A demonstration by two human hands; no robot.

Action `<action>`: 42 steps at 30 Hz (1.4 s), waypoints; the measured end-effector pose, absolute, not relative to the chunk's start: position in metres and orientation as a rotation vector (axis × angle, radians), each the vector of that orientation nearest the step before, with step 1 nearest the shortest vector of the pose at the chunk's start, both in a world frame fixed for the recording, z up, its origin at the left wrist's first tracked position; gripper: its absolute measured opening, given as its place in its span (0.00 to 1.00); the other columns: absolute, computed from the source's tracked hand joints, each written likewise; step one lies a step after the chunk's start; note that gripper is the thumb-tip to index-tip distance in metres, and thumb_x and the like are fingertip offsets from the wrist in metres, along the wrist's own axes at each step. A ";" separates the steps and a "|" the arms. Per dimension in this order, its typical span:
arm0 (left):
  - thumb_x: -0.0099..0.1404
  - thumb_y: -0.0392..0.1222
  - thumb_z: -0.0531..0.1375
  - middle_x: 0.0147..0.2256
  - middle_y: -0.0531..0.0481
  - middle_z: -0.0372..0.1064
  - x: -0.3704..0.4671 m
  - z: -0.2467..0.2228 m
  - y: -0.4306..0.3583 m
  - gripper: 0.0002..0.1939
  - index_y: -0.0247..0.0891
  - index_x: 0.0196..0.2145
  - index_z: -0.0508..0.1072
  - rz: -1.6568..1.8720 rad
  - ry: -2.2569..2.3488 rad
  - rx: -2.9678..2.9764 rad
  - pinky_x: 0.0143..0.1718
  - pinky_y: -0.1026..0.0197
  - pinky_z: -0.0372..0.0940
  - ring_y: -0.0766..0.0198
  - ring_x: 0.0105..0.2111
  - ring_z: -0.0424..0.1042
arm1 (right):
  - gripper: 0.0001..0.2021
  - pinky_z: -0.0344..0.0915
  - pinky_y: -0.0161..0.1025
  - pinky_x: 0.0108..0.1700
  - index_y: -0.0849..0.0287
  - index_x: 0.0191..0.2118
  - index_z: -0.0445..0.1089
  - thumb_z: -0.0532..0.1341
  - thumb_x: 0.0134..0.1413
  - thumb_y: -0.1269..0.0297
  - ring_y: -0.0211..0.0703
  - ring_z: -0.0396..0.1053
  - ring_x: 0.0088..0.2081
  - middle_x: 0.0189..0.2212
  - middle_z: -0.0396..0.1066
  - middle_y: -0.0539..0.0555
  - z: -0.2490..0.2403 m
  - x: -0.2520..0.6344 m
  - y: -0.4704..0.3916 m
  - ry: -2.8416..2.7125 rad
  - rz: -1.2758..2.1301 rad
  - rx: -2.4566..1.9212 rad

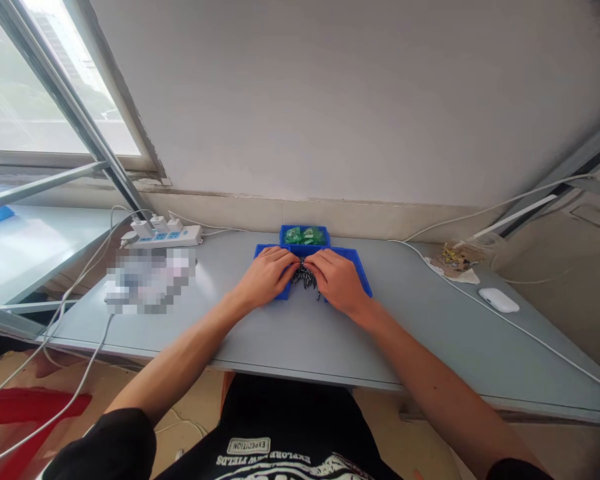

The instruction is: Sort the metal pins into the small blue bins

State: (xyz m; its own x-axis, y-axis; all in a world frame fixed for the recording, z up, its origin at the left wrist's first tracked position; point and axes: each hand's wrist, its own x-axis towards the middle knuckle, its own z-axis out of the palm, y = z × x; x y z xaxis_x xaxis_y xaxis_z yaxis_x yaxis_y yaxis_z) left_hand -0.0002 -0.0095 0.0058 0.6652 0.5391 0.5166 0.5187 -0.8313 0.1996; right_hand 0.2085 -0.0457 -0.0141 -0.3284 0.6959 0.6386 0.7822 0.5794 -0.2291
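My left hand [266, 275] and my right hand [339, 279] are close together over the middle of the table. Between them lies a heap of small dark metal pieces [306, 278], slim and screw-like. The fingertips of both hands are pinched at the heap's far side; whatever they grip is too small to make out. Under my left hand is a blue plastic bin [283, 294], mostly covered. Another blue bin [360, 272] shows beyond my right hand. Directly behind stands a smaller blue bin [282, 235] with green plastic packets [305, 235] inside.
A white power strip [177, 237] with several plugs sits at the back left, near a blurred-out item [150, 280]. On the right are a white earbud case [499, 300], a crumpled bag [455, 260] and a white cable [460, 287]. The wall rises behind the table.
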 end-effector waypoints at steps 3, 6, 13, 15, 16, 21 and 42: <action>0.79 0.45 0.49 0.41 0.46 0.76 0.000 0.006 -0.010 0.16 0.40 0.43 0.75 0.894 0.877 2.838 0.51 0.53 0.65 0.57 0.44 0.73 | 0.17 0.64 0.42 0.46 0.57 0.41 0.73 0.48 0.76 0.62 0.46 0.70 0.40 0.37 0.77 0.56 -0.014 0.207 -0.046 -2.108 -0.160 -1.167; 0.79 0.45 0.49 0.42 0.46 0.76 0.000 0.006 -0.010 0.16 0.40 0.44 0.75 0.900 0.858 2.839 0.51 0.53 0.64 0.57 0.44 0.73 | 0.18 0.62 0.42 0.44 0.57 0.40 0.73 0.48 0.76 0.61 0.46 0.69 0.38 0.35 0.77 0.55 -0.014 0.207 -0.046 -2.120 -0.184 -1.181; 0.79 0.44 0.51 0.44 0.47 0.78 0.000 0.004 -0.010 0.14 0.40 0.45 0.76 0.923 0.818 2.848 0.52 0.53 0.64 0.57 0.46 0.73 | 0.21 0.56 0.41 0.40 0.57 0.34 0.69 0.47 0.77 0.59 0.44 0.65 0.34 0.29 0.73 0.54 -0.017 0.208 -0.043 -2.135 -0.281 -1.242; 0.79 0.44 0.52 0.44 0.47 0.78 0.000 0.004 -0.010 0.14 0.40 0.45 0.77 0.933 0.831 2.841 0.53 0.53 0.64 0.57 0.46 0.73 | 0.21 0.54 0.40 0.39 0.57 0.33 0.68 0.46 0.77 0.59 0.44 0.64 0.33 0.28 0.72 0.54 -0.017 0.209 -0.043 -2.149 -0.286 -1.258; 0.78 0.45 0.52 0.44 0.47 0.78 0.000 0.004 -0.010 0.14 0.41 0.45 0.77 0.939 0.836 2.837 0.53 0.53 0.64 0.57 0.46 0.74 | 0.22 0.54 0.40 0.39 0.57 0.32 0.68 0.46 0.77 0.59 0.44 0.64 0.32 0.28 0.72 0.54 -0.018 0.209 -0.043 -2.155 -0.285 -1.262; 0.78 0.46 0.54 0.43 0.48 0.79 0.000 0.002 -0.009 0.13 0.41 0.44 0.77 0.997 0.858 2.842 0.52 0.53 0.63 0.57 0.45 0.74 | 0.21 0.55 0.41 0.39 0.57 0.34 0.70 0.47 0.77 0.60 0.44 0.66 0.33 0.29 0.73 0.53 -0.019 0.208 -0.042 -2.149 -0.276 -1.229; 0.78 0.46 0.53 0.41 0.50 0.79 0.000 0.001 -0.007 0.13 0.42 0.42 0.76 1.014 1.060 2.776 0.50 0.53 0.63 0.57 0.43 0.74 | 0.10 0.63 0.41 0.46 0.56 0.38 0.71 0.55 0.73 0.64 0.46 0.70 0.41 0.36 0.75 0.54 -0.015 0.211 -0.041 -1.969 -0.262 -1.128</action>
